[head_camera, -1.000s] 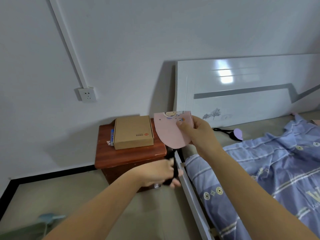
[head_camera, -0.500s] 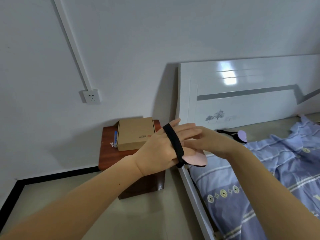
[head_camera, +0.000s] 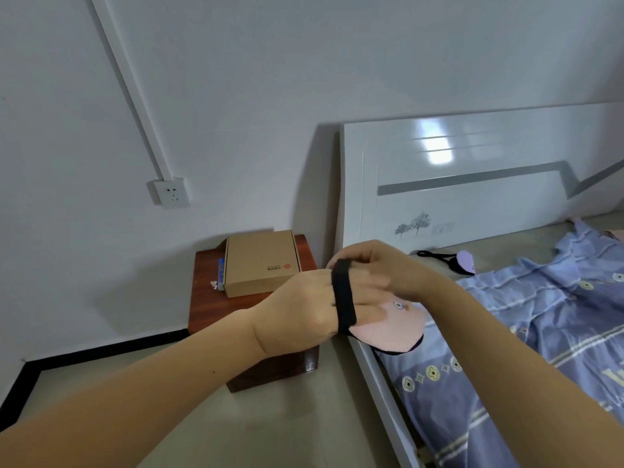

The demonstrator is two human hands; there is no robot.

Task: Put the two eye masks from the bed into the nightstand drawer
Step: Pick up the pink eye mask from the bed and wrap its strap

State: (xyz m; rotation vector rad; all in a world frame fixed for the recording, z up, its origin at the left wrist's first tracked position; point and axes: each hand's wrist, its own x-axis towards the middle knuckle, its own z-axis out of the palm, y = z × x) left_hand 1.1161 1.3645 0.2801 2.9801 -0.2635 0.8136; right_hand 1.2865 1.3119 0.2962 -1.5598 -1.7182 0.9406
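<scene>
A pink eye mask (head_camera: pixel 388 331) lies flat under my left hand (head_camera: pixel 304 312), and its black strap is wrapped around that hand's fingers. My right hand (head_camera: pixel 381 265) reaches over from the right and pinches the strap near the fingertips. Both hands hover between the nightstand (head_camera: pixel 206 298) and the bed edge. A second, purple eye mask (head_camera: pixel 464 262) with a black strap lies on the bare mattress by the headboard. The nightstand's front is largely hidden behind my left hand, so I cannot tell how its drawer stands.
A cardboard box (head_camera: pixel 261 261) and a small blue item sit on the nightstand top. The white headboard (head_camera: pixel 472 197) stands behind the bed; a blue patterned quilt (head_camera: pixel 540 332) covers the mattress. A wall socket (head_camera: pixel 170 192) is at the left. Bare floor lies in front of the nightstand.
The pink mask went from being held upright in my right hand to lying flat under my left hand. The strap went around my left fingers, and my right hand came over to grip it.
</scene>
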